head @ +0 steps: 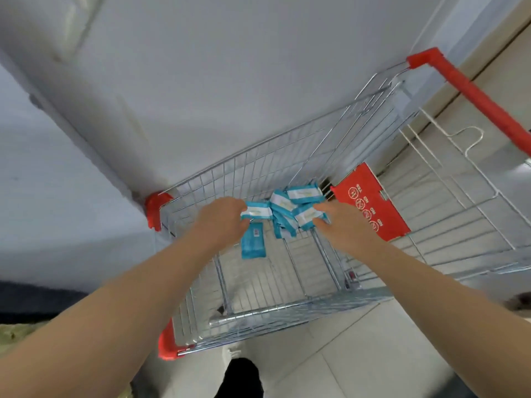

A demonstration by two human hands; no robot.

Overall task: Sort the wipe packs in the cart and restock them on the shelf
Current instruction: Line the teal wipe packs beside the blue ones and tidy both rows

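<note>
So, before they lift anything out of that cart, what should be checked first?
1. Both hands inside the shopping cart: ok.
2. Grip of left hand on white-labelled wipe pack: ok, pinched.
3. Grip of right hand on second pack: cannot tell, blurred.
4. Sorting of pile: not ok, jumbled; lone pack lies apart.
5. Sight of shelf: cannot tell; only a white panel beyond the cart.

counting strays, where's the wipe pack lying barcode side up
Head view: the barcode-up wipe pack lies on the shopping cart floor, just below the left hand and lower left of the pile of wipe packs.
</note>
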